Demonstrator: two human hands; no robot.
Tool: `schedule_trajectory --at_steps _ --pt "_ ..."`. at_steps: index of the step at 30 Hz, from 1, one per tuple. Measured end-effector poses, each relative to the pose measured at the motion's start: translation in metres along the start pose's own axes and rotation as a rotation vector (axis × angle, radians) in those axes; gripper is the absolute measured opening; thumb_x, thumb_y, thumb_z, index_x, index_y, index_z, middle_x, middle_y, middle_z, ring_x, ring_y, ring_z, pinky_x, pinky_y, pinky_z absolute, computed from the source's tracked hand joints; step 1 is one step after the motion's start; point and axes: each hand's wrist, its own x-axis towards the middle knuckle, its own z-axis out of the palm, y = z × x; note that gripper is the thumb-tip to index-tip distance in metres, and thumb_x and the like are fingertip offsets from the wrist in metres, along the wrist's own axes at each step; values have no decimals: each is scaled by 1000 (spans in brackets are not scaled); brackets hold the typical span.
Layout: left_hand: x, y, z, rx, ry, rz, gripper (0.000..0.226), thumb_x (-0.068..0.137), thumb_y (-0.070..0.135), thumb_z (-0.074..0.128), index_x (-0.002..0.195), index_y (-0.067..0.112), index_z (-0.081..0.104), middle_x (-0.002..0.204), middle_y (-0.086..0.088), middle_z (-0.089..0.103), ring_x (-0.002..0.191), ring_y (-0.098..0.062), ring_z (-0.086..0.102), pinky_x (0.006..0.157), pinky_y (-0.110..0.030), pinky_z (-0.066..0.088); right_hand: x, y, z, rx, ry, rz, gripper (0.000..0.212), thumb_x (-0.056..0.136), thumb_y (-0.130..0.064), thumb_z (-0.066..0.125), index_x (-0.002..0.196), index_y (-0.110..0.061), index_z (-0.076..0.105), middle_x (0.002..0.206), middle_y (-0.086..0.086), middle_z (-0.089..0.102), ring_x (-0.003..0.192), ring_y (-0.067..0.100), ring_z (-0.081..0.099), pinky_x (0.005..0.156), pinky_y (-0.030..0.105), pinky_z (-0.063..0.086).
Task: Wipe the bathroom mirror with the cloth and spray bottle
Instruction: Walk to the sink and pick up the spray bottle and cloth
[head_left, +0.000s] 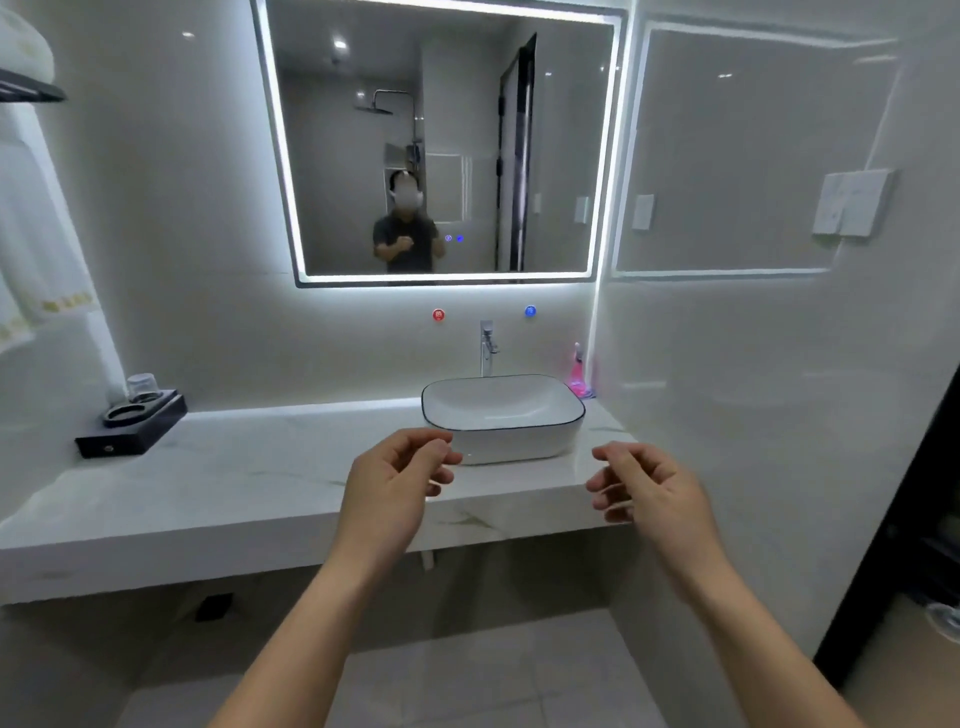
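Pink bottle (577, 370) stands at the counter's (234, 467) back corner, right of the basin (503, 410) (cloth not visible). Left hand (397, 483) and right hand (644, 488) hover empty, fingers loosely curled. Bottle likely light, smooth plastic; grasp at neck. Mirror (441, 140) untouched.

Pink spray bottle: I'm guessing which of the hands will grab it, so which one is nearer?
Right. The right hand is below the pink spray bottle, at the counter's front edge. The left hand is farther away to the left, before the basin.
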Motion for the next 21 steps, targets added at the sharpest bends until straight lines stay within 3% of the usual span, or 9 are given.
schedule_trajectory --at_steps 3,8,14,21 --pt "64 -16 8 -21 -22 0 17 89 15 54 86 24 68 76 8 74 63 -3 64 56 -13 51 56 4 19 -36 28 1 19 89 -26 50 79 -20 65 65 2 66 59 16 60 52 23 47" --pt "162 -39 22 -16 -95 14 16 88 14 54 88 22 69 77 8 74 64 -3 65 57 -13 51 137 19 46 -28 77 7 19 87 -27 51 80 -20 67 56 -4 67 52 8 60 47 18 48" --pt "241 -72 58 8 -180 5 17 88 15 54 88 24 69 77 5 74 66 -3 65 58 -14 51 201 61 50 -41 135 83 18 88 -23 51 80 -19 67 66 5 65 57 15 59 51 24 47" --pt "310 -120 112 55 -206 -56 18 88 11 55 86 23 68 74 5 74 62 -2 64 59 -16 52 300 105 32 -13 158 104 18 88 -22 51 81 -18 67 63 1 66 50 5 59 49 20 49"
